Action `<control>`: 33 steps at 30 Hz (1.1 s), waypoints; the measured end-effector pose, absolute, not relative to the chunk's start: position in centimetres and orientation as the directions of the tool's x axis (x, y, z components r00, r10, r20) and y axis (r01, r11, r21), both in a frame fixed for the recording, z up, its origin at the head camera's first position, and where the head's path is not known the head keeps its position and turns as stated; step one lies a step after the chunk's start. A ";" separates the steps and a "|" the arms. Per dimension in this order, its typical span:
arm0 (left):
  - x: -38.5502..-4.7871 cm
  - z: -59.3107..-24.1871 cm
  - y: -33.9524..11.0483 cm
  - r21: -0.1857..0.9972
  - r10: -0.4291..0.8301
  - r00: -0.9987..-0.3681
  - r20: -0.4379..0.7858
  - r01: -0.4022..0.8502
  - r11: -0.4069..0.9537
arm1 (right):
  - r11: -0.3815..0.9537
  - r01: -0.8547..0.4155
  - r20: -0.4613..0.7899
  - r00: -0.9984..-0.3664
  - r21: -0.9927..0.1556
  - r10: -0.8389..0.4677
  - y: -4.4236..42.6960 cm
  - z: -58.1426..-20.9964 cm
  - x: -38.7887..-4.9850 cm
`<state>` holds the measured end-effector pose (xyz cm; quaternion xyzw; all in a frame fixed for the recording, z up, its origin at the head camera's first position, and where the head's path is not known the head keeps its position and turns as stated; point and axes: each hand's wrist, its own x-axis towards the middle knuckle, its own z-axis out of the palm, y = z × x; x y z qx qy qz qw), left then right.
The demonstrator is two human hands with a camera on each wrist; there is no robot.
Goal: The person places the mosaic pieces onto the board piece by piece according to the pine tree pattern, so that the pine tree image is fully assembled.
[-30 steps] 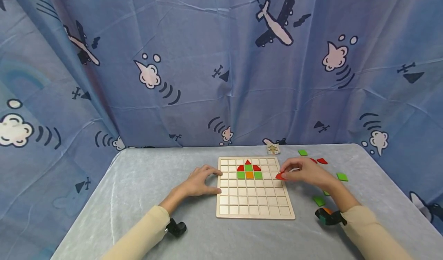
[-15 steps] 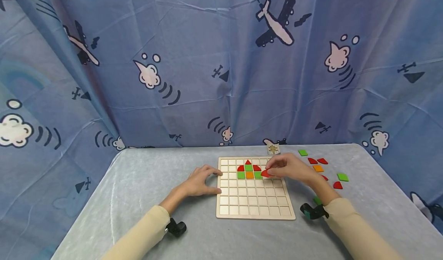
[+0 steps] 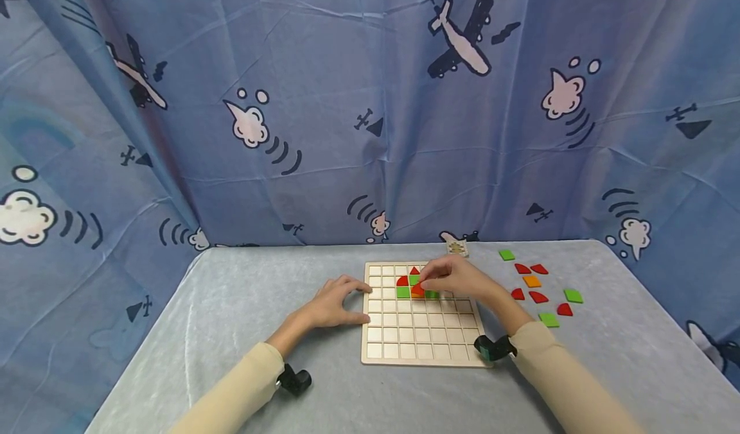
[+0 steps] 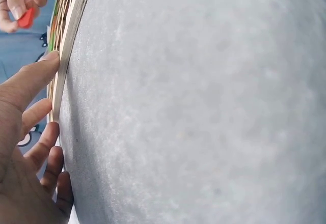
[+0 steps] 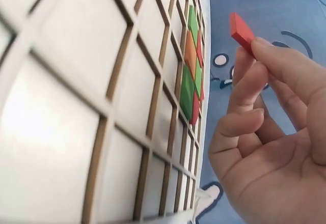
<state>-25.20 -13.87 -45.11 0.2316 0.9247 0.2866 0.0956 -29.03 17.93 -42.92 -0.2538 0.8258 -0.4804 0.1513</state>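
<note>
1. The red piece (image 5: 241, 30) is a thin, flat, glossy chip with smooth sides; it looks like a quarter-round, though the wrist view catches it too nearly edge-on to be certain.
2. It is up above the board (image 3: 424, 334), clear of the surface, and from the head view it overlaps the orange square set in there.
3. The right hand (image 3: 457, 277) pinches it between thumb and forefinger, the other fingers loosely bent.
4. The left hand (image 3: 334, 302) is spread wide at the board's left edge, fingertips and thumb touching the rim, with nothing in its grasp.
5. The board is pale wood, divided into square compartments. Toward its far side a red triangle (image 3: 414, 270) tops a row of red, green and red, then a row of green, orange and green.
6. Right of the board lie five loose red pieces (image 3: 538, 297), three green squares (image 3: 573, 295) and one orange square (image 3: 532, 281).
7. Half a second ago the held piece was over the board's right part; now it is farther left. The left hand has stayed put.
</note>
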 end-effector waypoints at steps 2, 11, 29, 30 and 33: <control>-25.2 -45.1 -13.9 0.574 0.483 -0.874 -0.045 0.373 0.729 | 0.396 -0.287 0.007 -0.817 -0.872 -0.577 17.5 -43.0 -29.2; -25.3 -45.1 -13.8 0.570 0.479 -0.876 -0.052 0.368 0.735 | 0.443 -0.244 -0.051 -0.830 -0.862 -0.556 15.5 -42.8 -29.7; -25.4 -45.2 -13.9 0.561 0.488 -0.872 -0.033 0.388 0.731 | 0.424 -0.312 -0.010 -0.796 -0.851 -0.605 12.2 -43.1 -30.6; -25.3 -45.1 -13.9 0.562 0.487 -0.873 -0.035 0.386 0.731 | 0.430 -0.311 -0.013 -0.797 -0.848 -0.603 12.1 -43.1 -30.6; -25.3 -45.1 -13.9 0.565 0.486 -0.873 -0.042 0.380 0.732 | 0.439 -0.311 -0.019 -0.799 -0.843 -0.602 11.7 -43.1 -30.6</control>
